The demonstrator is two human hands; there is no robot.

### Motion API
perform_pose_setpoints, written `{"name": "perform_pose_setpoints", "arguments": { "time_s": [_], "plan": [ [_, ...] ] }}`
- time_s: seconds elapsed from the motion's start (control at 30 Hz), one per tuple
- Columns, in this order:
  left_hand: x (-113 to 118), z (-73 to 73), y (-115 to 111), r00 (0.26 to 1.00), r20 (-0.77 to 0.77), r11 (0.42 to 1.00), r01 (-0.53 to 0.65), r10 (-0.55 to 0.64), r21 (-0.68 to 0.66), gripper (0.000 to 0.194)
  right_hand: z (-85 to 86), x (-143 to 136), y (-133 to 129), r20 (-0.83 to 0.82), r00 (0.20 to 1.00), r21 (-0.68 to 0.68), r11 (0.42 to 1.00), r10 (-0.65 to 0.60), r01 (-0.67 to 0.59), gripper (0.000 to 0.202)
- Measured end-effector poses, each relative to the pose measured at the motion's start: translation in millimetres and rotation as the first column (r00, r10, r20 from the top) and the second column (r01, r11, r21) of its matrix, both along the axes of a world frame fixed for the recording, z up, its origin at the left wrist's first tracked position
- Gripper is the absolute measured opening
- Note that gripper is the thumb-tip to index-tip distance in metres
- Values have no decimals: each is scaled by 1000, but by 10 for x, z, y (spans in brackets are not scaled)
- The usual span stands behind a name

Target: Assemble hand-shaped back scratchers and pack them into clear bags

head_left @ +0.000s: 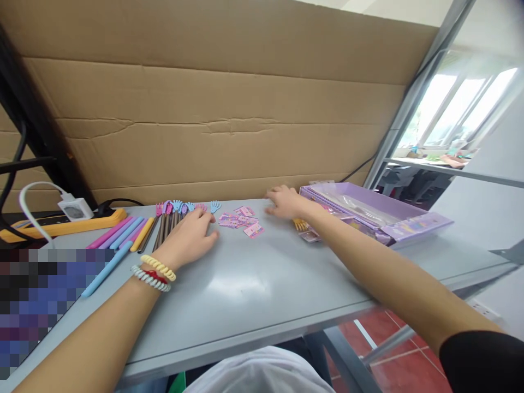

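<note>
My left hand (189, 238) lies over the row of small hand-shaped sticks (166, 221), its fingers spread and resting near their pink, purple and blue heads. A blue hand-shaped head (215, 206) shows just beyond its fingertips. Small pink printed cards (238, 219) lie in a loose group between my two hands. My right hand (285, 202) is at the back of the table, left of the purple box (356, 202), with its fingers apart and nothing visible in them. Beneath my right forearm, a yellow hand-shaped piece (301, 224) is partly hidden beside clear packages.
Colored tubes (118, 232) lie at the left, with one blue tube (107, 269) nearer the front. Behind them are a yellow power strip (102, 219) and a white plug (76, 207). A cardboard panel (221, 109) stands along the table's back edge.
</note>
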State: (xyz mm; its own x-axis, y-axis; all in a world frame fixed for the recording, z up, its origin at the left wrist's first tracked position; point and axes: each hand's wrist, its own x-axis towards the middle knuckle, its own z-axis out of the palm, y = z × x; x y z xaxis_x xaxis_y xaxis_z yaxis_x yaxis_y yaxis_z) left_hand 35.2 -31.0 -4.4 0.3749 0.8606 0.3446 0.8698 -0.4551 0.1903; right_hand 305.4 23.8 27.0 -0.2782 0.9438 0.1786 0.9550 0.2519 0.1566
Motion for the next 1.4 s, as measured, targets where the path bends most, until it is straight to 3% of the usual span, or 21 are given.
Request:
{"name": "perform_pose_setpoints", "arguments": {
  "time_s": [0.07,0.1,0.23,0.33,0.47,0.6,0.87,1.2,1.4],
  "plan": [
    [-17,-17,21,998,-57,999,-22,20,-28,36,-115,-145,-219,-38,962,-26,962,270,-271,50],
    [-27,-23,33,996,-80,999,-34,31,-41,36,-189,-203,-303,-75,936,-21,938,343,-345,52],
    [-90,-30,88,981,-168,993,-109,98,-55,39,-453,-301,-431,-215,877,-156,871,430,-465,70],
    [-157,-33,135,963,-196,979,-197,183,-52,41,-522,-277,-392,-265,883,-271,849,388,-454,82],
    [-258,-63,199,936,-238,948,-293,259,-123,50,-490,-232,-355,-279,887,-331,831,368,-448,87],
    [-325,-101,246,933,-287,937,-283,218,-206,58,-473,-223,-366,-296,882,-326,829,366,-454,85],
    [-335,-103,258,926,-317,937,-278,203,-210,56,-459,-228,-383,-308,868,-298,827,390,-477,69],
    [-256,-65,221,925,-279,941,-305,257,-145,38,-414,-244,-427,-295,873,-303,828,389,-471,63],
    [-163,-139,284,896,-299,927,-367,330,-78,42,-398,-253,-444,-272,873,-303,825,405,-477,61]
  ]
}}
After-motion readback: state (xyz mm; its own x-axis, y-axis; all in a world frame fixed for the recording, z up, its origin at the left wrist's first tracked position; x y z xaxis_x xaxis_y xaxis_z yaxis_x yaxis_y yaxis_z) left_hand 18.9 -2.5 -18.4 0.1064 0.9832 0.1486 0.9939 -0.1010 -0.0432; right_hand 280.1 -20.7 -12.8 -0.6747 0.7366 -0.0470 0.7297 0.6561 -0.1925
